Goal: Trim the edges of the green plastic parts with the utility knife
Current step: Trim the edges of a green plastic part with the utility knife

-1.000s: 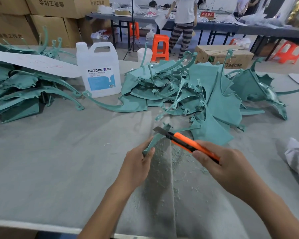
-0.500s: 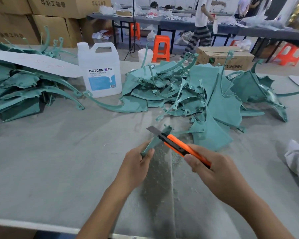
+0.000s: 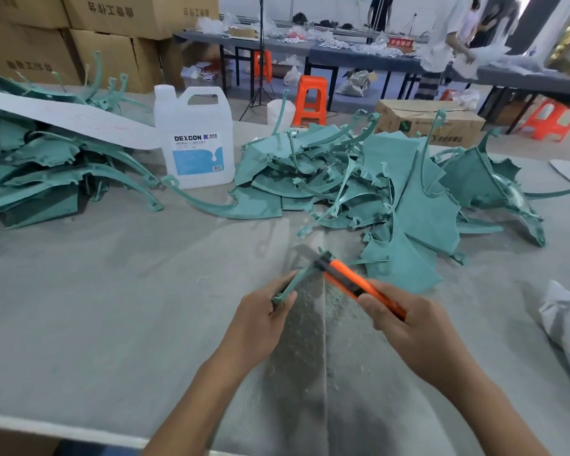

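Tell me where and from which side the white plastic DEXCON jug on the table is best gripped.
Grip the white plastic DEXCON jug by the moulded loop handle on its top, reaching down from above: it stands upright with the handle clear, while green plastic parts crowd its base.

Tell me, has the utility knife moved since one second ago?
Yes, slightly. The utility knife has shifted left, toward the cloth seam on the table, and its blade is blurred across the green strip.

One knife (image 3: pixel 359 284), one jug (image 3: pixel 195 139), two hands (image 3: pixel 260 324) (image 3: pixel 418 330)
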Available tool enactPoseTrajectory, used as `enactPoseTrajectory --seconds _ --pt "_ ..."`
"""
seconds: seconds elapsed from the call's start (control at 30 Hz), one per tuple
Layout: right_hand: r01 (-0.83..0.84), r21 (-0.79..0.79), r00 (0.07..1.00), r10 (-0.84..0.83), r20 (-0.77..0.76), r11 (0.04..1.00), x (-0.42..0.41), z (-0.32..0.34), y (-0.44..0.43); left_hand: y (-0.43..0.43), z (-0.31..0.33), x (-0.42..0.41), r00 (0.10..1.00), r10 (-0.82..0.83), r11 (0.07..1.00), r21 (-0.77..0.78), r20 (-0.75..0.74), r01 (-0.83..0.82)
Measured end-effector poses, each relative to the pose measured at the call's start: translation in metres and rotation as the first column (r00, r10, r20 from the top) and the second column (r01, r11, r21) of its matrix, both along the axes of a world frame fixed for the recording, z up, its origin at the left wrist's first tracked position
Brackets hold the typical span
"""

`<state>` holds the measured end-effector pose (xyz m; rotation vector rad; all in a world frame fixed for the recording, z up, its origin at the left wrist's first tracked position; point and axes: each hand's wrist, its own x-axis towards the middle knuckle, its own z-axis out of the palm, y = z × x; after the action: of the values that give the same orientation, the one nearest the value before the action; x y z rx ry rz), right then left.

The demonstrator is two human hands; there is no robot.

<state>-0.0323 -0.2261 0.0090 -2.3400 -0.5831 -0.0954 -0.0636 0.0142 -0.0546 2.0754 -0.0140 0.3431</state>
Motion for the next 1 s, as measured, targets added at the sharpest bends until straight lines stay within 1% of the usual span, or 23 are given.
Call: enactPoseTrajectory --seconds 0.07,0.13,0.17,0.2,0.23,0.3,0.37,0.43,0.57,0.67,0.73,0.8,0.87,0.9,0.93,1.0 --pt "0.116 -0.067 0.992 -0.113 0.059 0.991 0.015 0.001 -0.008 0.001 0.000 0.000 1.000 0.010 1.000 -0.004 0.003 -0.010" --pt "0.192 -0.130 0.981 -0.187 0.048 0.973 0.021 0.003 -0.019 0.000 -0.001 -0.003 1.000 -0.001 0.999 -0.034 -0.013 0.001" --pt "0.204 -0.137 0.979 -0.199 0.047 0.969 0.019 0.004 -0.023 -0.001 -0.002 -0.004 1.000 0.005 0.998 -0.057 -0.021 -0.006" --pt "0.198 -0.127 0.980 -0.193 0.050 0.972 0.012 0.008 -0.023 -0.002 -0.005 -0.004 0.999 0.026 0.997 -0.078 -0.026 -0.028" --pt "0.175 -0.097 0.984 -0.170 0.061 0.980 0.003 0.012 -0.023 -0.002 -0.009 -0.002 0.998 0.060 0.996 -0.067 -0.033 -0.062" --pt "0.101 -0.056 0.990 -0.095 0.102 0.993 -0.020 0.021 -0.016 -0.002 -0.014 0.002 0.988 0.145 0.989 0.002 -0.048 -0.145" --pt "0.016 -0.100 0.991 -0.002 0.136 0.995 -0.042 0.030 -0.005 -0.002 -0.019 0.005 0.981 0.194 0.980 0.054 -0.023 -0.193" --pt "-0.029 -0.146 0.983 0.055 0.177 0.989 -0.056 0.035 0.003 -0.003 -0.021 0.005 0.982 0.185 0.980 0.072 0.029 -0.187" --pt "0.008 -0.237 0.959 0.060 0.278 0.972 -0.061 0.049 0.007 -0.004 -0.023 0.003 0.983 0.174 0.982 0.069 0.064 -0.178" --pt "0.111 -0.282 0.958 -0.027 0.287 0.953 -0.048 0.066 -0.001 -0.005 -0.022 0.002 0.984 0.155 0.987 0.039 0.082 -0.159" --pt "0.162 -0.276 0.945 -0.068 0.321 0.948 -0.048 0.075 -0.004 -0.005 -0.020 0.001 0.985 0.147 0.988 0.027 0.090 -0.150" --pt "0.098 -0.274 0.955 -0.013 0.296 0.957 -0.057 0.079 0.002 -0.005 -0.019 0.001 0.983 0.162 0.986 0.036 0.091 -0.166" --pt "0.009 -0.308 0.975 0.060 0.215 0.951 -0.065 0.078 0.009 -0.004 -0.020 0.002 0.981 0.174 0.981 0.065 0.090 -0.180" --pt "-0.006 -0.320 0.987 0.058 0.152 0.947 -0.065 0.079 0.011 -0.004 -0.021 0.003 0.981 0.171 0.981 0.076 0.094 -0.179" --pt "0.010 -0.335 0.990 0.038 0.137 0.942 -0.063 0.080 0.010 -0.004 -0.021 0.002 0.984 0.161 0.983 0.072 0.082 -0.167" --pt "0.118 -0.348 0.960 -0.017 0.280 0.930 -0.059 0.083 0.006 -0.006 -0.019 0.000 0.986 0.143 0.987 0.059 0.090 -0.149"
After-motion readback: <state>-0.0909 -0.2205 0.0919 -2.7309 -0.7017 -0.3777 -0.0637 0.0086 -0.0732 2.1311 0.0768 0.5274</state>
